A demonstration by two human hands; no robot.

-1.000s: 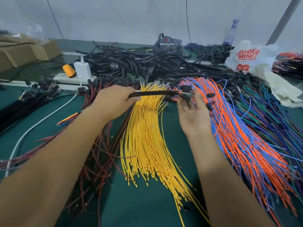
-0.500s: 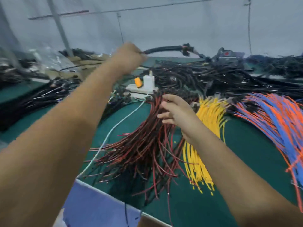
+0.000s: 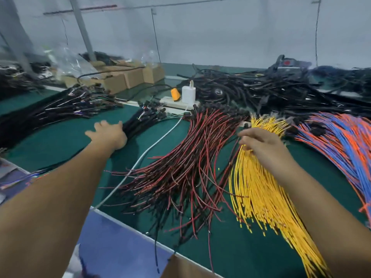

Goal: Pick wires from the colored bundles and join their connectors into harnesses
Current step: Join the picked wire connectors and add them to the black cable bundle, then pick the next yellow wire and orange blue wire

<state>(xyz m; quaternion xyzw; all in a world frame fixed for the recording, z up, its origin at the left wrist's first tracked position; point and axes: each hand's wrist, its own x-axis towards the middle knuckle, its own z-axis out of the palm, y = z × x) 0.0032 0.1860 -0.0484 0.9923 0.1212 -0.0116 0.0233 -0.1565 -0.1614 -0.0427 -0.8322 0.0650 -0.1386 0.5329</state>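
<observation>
Between black harness pile [image 3: 138, 123] and table edge [image 3: 128, 225], spread left hand [image 3: 108, 133]; right hand [image 3: 261, 141] loose-fingered over yellow wires [image 3: 261, 189].

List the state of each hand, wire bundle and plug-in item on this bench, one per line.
left hand: fingers spread, resting on the black harness pile
right hand: fingers curled, over the yellow wires; grip unclear
red-black wires: fanned loose
orange-blue wires: fanned loose
white charger: plugged into the power strip
cardboard boxes: open
</observation>
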